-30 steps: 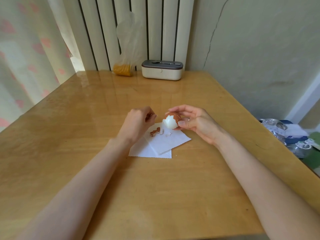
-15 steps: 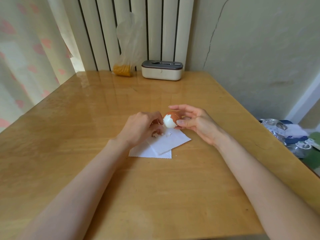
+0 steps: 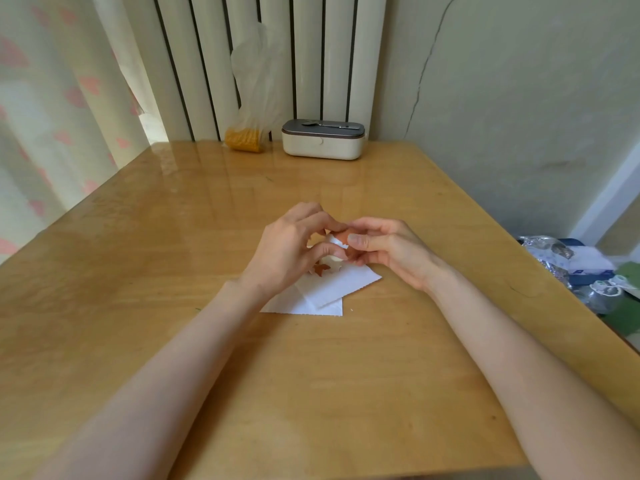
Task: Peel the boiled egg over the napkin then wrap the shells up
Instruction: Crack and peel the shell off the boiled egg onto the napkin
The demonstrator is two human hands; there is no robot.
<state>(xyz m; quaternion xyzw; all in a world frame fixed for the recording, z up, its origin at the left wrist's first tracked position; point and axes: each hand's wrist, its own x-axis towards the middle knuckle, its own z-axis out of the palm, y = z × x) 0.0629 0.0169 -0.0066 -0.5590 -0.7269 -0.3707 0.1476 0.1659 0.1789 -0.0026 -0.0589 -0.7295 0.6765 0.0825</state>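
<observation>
Over the table (image 3: 173, 237) and its napkin (image 3: 329, 289) we are mid-peel: our right hand (image 3: 391, 247) curls its grip round the egg (image 3: 337, 242) while our left hand (image 3: 287, 251) pinches at its brown shell. Next, we judge, a gentle pull should drop that flake beside the shell bits (image 3: 320, 269) on the napkin.

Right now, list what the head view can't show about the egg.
Head view:
Egg: mostly hidden between left hand and right hand; how much shell remains is unclear.
Shell pieces on the napkin: partly behind the left hand, too small to count.
Bags beside the table: cut off by the right edge.
</observation>
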